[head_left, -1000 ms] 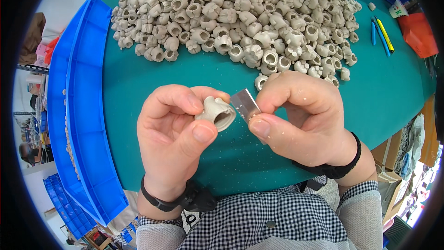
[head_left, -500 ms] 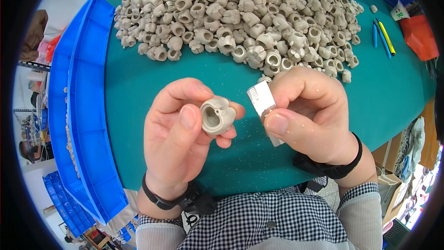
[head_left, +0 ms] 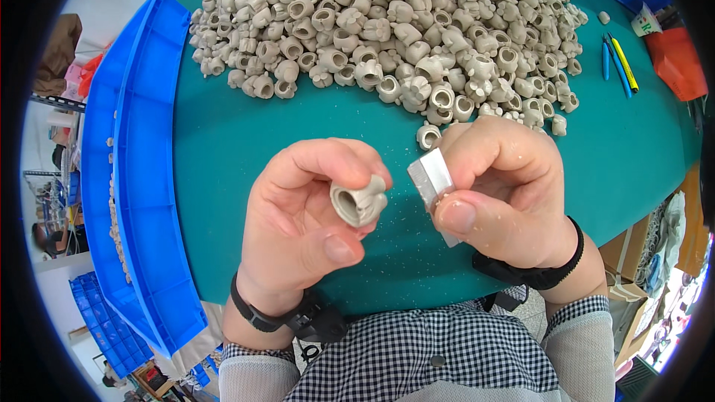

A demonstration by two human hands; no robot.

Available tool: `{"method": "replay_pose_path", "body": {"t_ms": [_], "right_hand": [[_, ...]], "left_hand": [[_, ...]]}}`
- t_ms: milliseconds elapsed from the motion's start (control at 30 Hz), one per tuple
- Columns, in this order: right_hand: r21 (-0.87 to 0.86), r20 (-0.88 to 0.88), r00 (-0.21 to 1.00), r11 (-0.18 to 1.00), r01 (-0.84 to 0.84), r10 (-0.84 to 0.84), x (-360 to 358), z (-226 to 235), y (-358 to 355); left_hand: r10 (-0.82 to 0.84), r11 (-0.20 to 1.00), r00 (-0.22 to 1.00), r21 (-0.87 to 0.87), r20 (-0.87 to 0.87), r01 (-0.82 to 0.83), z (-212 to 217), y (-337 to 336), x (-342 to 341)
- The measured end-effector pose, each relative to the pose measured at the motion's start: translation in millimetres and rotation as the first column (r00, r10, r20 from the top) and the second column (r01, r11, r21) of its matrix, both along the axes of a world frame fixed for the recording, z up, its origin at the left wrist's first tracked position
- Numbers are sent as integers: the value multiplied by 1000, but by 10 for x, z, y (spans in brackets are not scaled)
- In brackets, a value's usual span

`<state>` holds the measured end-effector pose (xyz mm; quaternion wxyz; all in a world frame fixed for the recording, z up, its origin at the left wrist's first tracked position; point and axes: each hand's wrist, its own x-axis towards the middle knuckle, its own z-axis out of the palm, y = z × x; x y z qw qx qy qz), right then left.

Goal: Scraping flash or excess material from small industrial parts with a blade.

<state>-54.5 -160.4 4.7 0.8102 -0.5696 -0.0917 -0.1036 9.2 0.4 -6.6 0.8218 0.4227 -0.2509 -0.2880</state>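
Observation:
A small grey-beige hollow figure part (head_left: 357, 203) sits between the fingers of my left hand (head_left: 302, 208), its round opening tilted toward the lower left. My right hand (head_left: 506, 190) pinches a small flat block (head_left: 432, 179) with a white band and a rough grey face, perhaps an abrasive piece; I cannot tell its exact kind. The block is apart from the figure part, a short gap to its right. Beyond both hands lies a big pile of similar hollow parts (head_left: 387, 30), and one of them (head_left: 428, 136) rests just past my right fingers.
A green tabletop (head_left: 231, 179) dotted with pale crumbs lies under my hands. Long blue plastic trays (head_left: 149, 179) stand along the left edge. At the far right are blue and yellow pens (head_left: 622, 63), a white cup (head_left: 645, 21) and a red-orange bag (head_left: 676, 63).
My left hand has shifted right and turned the figure part; its thumb has come off the part and dropped lower. The block in my right hand has tilted, showing its grey face.

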Motion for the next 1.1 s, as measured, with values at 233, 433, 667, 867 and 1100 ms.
{"method": "replay_pose_path", "body": {"t_ms": [233,433,667,867,1100], "right_hand": [[-15,2,1000,1000,16,-16,8,-30,-8],[11,-8,1000,1000,3,-3,16,-39,1],[-29,-32,999,999,-12,11,14,-35,-8],[-41,-44,999,999,-14,12,-5,-32,-15],[-62,-62,998,998,-12,8,21,-48,-33]], "left_hand": [[7,1000,970,23,-242,-1,139,-23,-41],[52,998,994,38,-93,-48,77,-16,-16],[14,999,983,35,-183,-8,121,11,-13],[-11,1000,983,14,-182,14,106,21,-8],[-47,999,979,-23,-200,43,68,18,38]]}}
